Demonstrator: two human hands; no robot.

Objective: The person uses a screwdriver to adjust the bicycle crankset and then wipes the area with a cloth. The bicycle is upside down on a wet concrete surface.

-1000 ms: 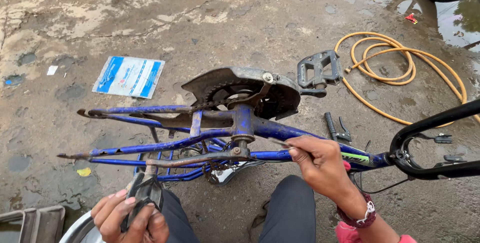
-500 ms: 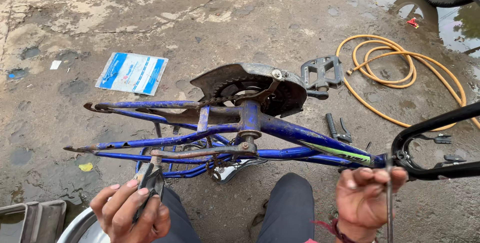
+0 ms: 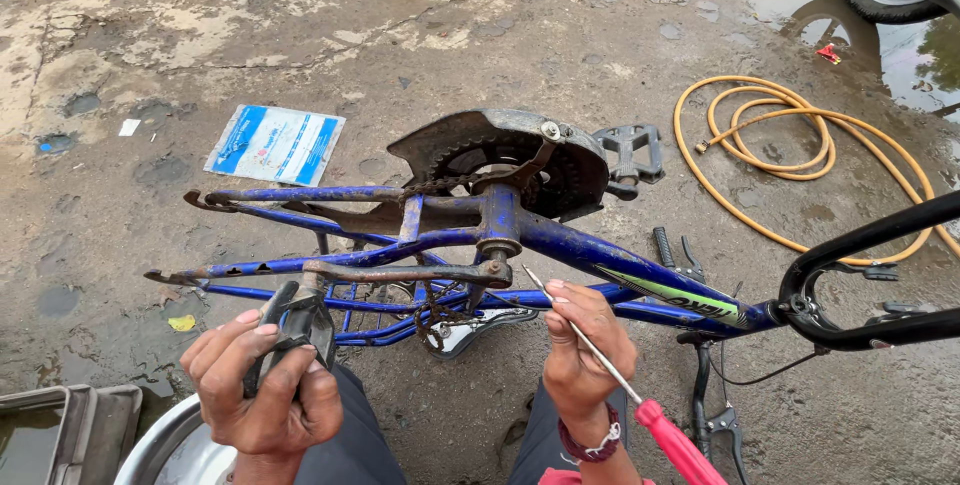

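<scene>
A blue bicycle frame (image 3: pixel 600 255) lies upside down on the wet ground, with a rusty chainring guard (image 3: pixel 490 145), a crank arm (image 3: pixel 400 273) and a black pedal (image 3: pixel 628 150). My left hand (image 3: pixel 265 390) grips the other black pedal (image 3: pixel 292 323) at the end of the crank arm. My right hand (image 3: pixel 580 345) holds a red-handled screwdriver (image 3: pixel 640 400), its thin shaft pointing up-left toward the bottom bracket (image 3: pixel 497 245).
A coiled yellow hose (image 3: pixel 790 145) lies at the right. A blue and white packet (image 3: pixel 275 143) is on the ground behind the frame. Black pliers (image 3: pixel 685 260) lie near the black fork (image 3: pixel 860 285). A metal bowl (image 3: pixel 170 445) and tray (image 3: pixel 60 430) sit bottom left.
My right hand left the frame tube, drew back, and now holds the screwdriver with its tip aimed at the bottom bracket. My left hand stays on the pedal.
</scene>
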